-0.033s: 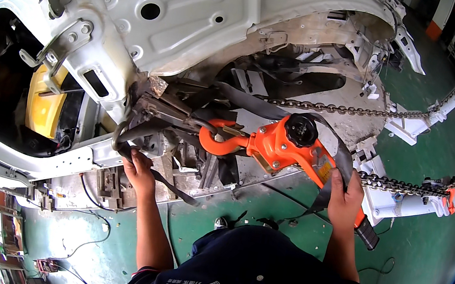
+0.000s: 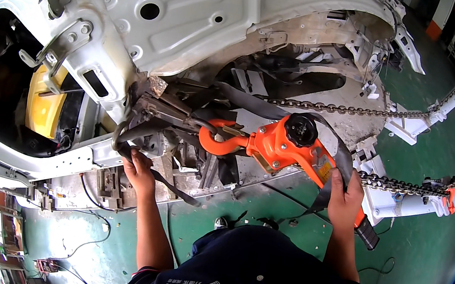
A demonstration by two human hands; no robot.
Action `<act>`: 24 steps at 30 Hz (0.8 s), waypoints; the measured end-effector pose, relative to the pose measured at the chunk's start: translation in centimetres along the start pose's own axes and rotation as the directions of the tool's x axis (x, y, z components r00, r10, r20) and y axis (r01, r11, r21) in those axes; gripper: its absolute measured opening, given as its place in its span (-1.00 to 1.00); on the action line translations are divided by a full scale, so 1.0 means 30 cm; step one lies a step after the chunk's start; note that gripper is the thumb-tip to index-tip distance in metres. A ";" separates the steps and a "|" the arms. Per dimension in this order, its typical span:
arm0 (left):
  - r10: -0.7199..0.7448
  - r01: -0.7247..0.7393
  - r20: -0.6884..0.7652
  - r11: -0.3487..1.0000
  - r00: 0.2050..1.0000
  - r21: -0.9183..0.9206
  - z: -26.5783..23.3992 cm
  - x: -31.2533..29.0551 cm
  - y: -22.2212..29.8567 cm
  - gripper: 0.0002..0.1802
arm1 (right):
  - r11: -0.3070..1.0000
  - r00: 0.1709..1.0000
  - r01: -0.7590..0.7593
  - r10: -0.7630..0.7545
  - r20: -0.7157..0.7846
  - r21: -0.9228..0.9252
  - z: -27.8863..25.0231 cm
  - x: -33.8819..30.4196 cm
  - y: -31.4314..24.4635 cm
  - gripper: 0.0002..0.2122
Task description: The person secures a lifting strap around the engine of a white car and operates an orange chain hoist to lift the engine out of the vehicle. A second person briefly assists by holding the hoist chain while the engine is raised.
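Note:
My left hand (image 2: 140, 176) is closed around a dark webbing strap (image 2: 176, 191), just below a metal ring (image 2: 117, 136) at the car body's sill. The loose end of that strap trails off to the right of my fingers. On the right, my right hand (image 2: 346, 199) grips another stretch of dark strap (image 2: 344, 158), which loops over the orange lever hoist (image 2: 267, 145). The hoist's lever passes behind this hand, and its black grip (image 2: 367, 233) shows below. To the left, the hoist's orange hook (image 2: 215, 145) catches a metal link by a steel clamp (image 2: 164, 112).
A white car body (image 2: 192, 25) with its front stripped spans the far side. Two heavy chains, an upper one (image 2: 332, 108) and a lower one (image 2: 403, 186), run right to pale posts. Cables (image 2: 108, 230) lie on the green floor. A cluttered shelf (image 2: 6, 226) stands at lower left.

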State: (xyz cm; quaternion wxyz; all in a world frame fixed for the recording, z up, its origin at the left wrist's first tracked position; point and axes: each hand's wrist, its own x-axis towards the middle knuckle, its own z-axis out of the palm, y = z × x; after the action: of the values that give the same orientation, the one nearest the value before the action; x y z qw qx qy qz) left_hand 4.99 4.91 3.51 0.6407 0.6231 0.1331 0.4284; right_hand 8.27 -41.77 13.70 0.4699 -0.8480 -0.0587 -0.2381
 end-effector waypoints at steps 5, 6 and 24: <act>-0.003 0.003 -0.017 1.000 1.000 -0.027 0.011 -0.002 0.007 -0.77 | 1.000 1.000 0.021 -0.021 -0.011 -0.011 -0.002 0.000 0.006 -0.83; -0.001 0.000 -0.016 0.999 1.000 -0.036 0.013 -0.002 0.006 -0.76 | 1.000 1.000 0.019 -0.019 -0.016 -0.004 -0.002 -0.001 0.007 -0.83; 0.025 -0.026 -0.013 0.999 1.000 -0.048 0.007 0.003 -0.013 -0.76 | 1.000 1.000 -0.015 0.015 0.002 -0.011 -0.010 -0.003 -0.004 -0.82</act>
State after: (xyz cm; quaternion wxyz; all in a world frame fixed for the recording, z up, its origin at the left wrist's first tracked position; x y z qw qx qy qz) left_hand 5.34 4.87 3.23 0.6493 0.6064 0.1186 0.4433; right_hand 8.05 -41.94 13.90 0.4669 -0.8512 -0.0515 -0.2340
